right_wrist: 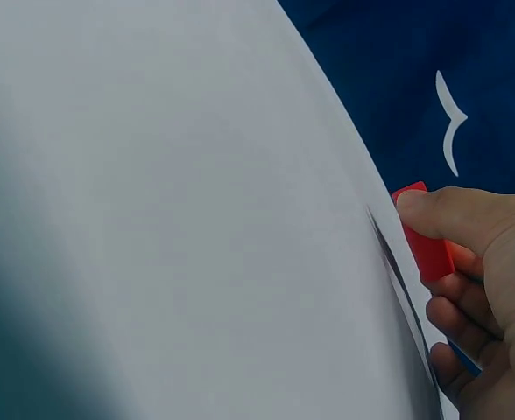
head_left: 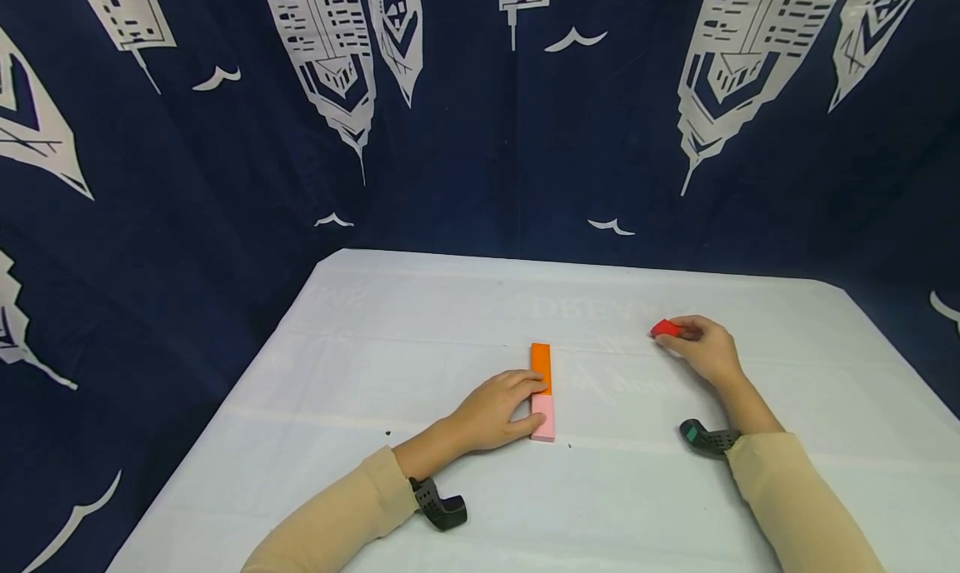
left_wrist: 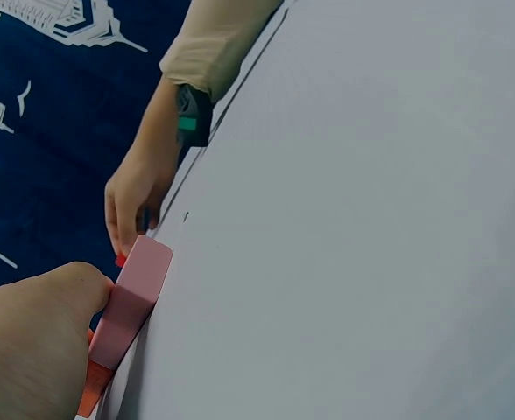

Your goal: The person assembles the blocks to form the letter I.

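An orange block (head_left: 540, 358) and a pink block (head_left: 543, 431) lie end to end in a straight row on the white table. My left hand (head_left: 491, 411) rests against them from the left, fingertips on the orange one and thumb on the pink one. The pink block (left_wrist: 133, 302) shows its long side in the left wrist view, with part of the orange block (left_wrist: 95, 389) below it. Off to the right, my right hand (head_left: 708, 352) pinches a small red block (head_left: 665, 329) between thumb and fingers. That red block (right_wrist: 428, 249) appears elongated in the right wrist view.
The white-covered table (head_left: 420, 306) has a far edge against a dark blue curtain (head_left: 480, 140) printed with pale buildings and birds. Small dark specks (head_left: 387, 433) dot the cloth. A dark camera mount (head_left: 442, 506) sits on the left wrist, another (head_left: 705, 438) on the right.
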Available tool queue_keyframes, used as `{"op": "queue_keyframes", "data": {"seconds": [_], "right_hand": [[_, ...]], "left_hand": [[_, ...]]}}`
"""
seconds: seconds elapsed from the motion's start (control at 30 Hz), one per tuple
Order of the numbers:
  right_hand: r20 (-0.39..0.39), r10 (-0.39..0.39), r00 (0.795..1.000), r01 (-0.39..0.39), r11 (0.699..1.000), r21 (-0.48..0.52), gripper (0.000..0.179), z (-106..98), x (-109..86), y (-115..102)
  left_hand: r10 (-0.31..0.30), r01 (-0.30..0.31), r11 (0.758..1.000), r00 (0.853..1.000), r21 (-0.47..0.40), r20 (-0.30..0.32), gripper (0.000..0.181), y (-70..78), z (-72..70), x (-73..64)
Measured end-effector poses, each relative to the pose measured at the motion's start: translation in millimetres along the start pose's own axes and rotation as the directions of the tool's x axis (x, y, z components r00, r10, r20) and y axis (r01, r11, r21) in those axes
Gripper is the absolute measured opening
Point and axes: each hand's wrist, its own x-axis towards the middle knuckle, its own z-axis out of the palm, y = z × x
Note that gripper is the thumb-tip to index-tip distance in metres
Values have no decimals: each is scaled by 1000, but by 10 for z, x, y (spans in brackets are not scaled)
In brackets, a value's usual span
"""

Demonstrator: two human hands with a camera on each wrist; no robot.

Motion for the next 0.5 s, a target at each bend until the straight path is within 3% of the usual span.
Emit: {"op": "queue_keyframes", "data": {"seconds": [0.5], "right_hand": [[90,-46,995,40,997,65,54,329,152,-261]], "left_hand": [[10,-10,1000,1000,-2,-6,48,-7,-12,-19]]}}
